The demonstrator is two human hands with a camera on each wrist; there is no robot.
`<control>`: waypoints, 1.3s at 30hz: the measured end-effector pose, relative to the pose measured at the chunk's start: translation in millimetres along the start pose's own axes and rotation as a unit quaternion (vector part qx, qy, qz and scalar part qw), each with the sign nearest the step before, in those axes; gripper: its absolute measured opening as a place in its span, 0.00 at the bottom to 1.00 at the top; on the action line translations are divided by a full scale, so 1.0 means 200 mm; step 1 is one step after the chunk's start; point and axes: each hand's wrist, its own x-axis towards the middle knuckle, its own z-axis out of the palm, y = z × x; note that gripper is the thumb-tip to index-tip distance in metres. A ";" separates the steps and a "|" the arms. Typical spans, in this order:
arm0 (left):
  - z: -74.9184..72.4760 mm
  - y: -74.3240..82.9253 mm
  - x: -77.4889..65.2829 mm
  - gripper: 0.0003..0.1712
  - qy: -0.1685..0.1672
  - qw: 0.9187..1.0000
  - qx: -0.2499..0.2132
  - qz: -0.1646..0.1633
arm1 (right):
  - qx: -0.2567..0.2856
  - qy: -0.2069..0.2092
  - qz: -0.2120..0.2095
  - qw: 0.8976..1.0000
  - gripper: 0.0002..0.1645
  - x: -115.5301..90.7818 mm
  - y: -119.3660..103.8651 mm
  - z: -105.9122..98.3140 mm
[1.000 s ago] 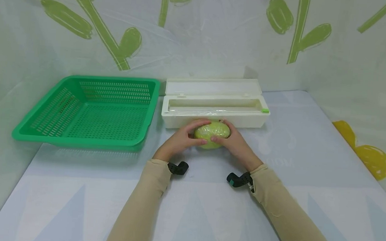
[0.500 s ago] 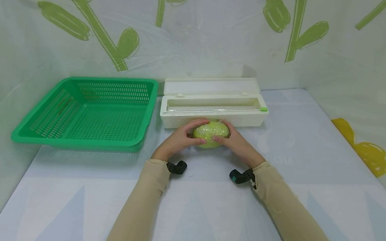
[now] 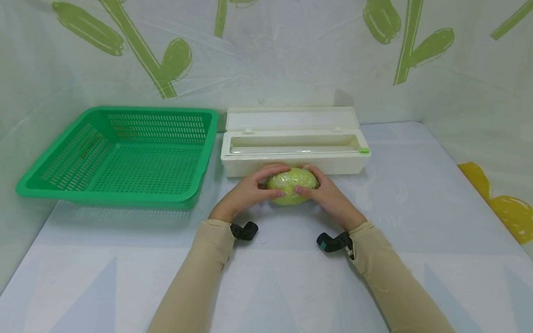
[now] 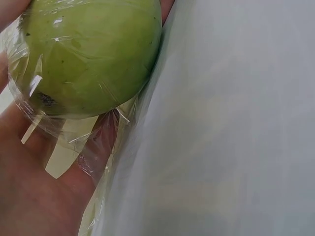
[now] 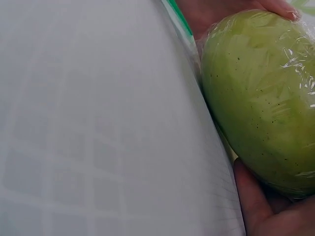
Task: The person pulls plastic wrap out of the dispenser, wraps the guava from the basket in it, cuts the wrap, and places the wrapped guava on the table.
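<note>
A green mango, wrapped in clear cling film, sits between both hands on the table, just in front of a white cling film box. The left hand holds its left side, fingers over the far side and thumb on the near side. On the other side the right hand grips it likewise. In the left wrist view, loose film hangs off the end of the mango across the left fingers. Small dark specks dot the mango in the right wrist view, under tight, wrinkled film.
Behind the hands stands the white cling film box, its lid raised against the wall and a roll inside. A green slotted basket is at the left back. Black wrist cameras jut inward from both wrists.
The right thumb and wrist have shifted slightly to the right. Both hands still hold the wrapped mango in the same spot, and the box and basket have not moved.
</note>
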 end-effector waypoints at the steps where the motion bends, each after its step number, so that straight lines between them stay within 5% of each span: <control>1: 0.00 -0.02 0.01 0.30 0.003 1.000 0.003 -0.001 | 0.001 -0.002 -0.002 1.000 0.39 0.00 0.00 0.00; 13: 0.00 -0.07 0.02 0.30 0.017 1.000 0.008 0.000 | 0.028 -0.006 -0.042 0.999 0.32 0.00 0.00 0.00; 20: -0.01 0.07 -0.03 0.30 0.006 1.000 0.005 -0.008 | 0.051 0.003 -0.065 0.997 0.29 0.00 0.00 0.01; 25: -0.01 0.08 -0.04 0.31 0.004 1.000 0.007 -0.011 | 0.052 -0.003 -0.068 0.996 0.31 0.00 0.00 0.01; 39: -0.01 0.08 -0.04 0.31 -0.014 1.000 0.011 -0.015 | -0.102 -0.008 -0.008 0.995 0.49 -0.01 -0.04 0.01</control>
